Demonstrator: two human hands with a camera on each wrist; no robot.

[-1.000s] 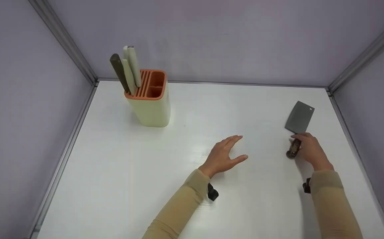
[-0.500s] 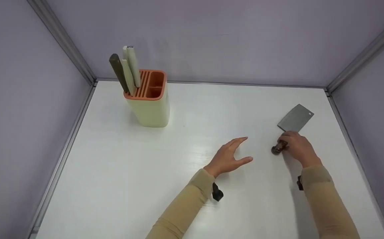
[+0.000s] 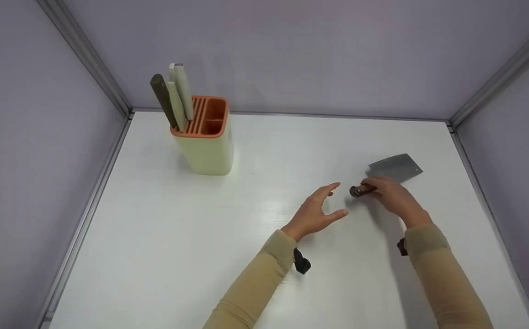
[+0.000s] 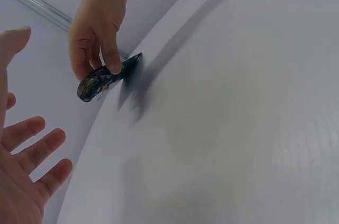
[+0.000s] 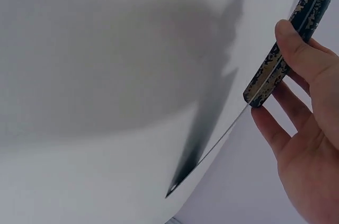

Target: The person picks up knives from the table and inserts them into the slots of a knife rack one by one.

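Observation:
A cleaver (image 3: 394, 167) with a broad grey blade and a dark, mottled handle is at the right of the table. My right hand (image 3: 390, 196) pinches its handle (image 5: 288, 44) between thumb and fingers. The handle end is raised and points left, while the blade slants down, its far corner close to the white surface in the right wrist view. My left hand (image 3: 313, 212) hovers over the middle of the table with thumb and fingers spread, holding nothing. The cleaver's handle end lies just to the right of its fingertips in the head view.
A pale green knife block (image 3: 209, 155) with an orange slotted top stands at the back left. One dark-handled knife (image 3: 163, 99) and several light-handled ones (image 3: 183, 91) stick up from its left slots. Lilac walls (image 3: 291, 55) enclose the white table (image 3: 177, 251) at the back and sides.
My right hand has moved left with the cleaver and turned it, so its handle swings leftward and its blade lies more sideways. My left hand has shifted slightly right.

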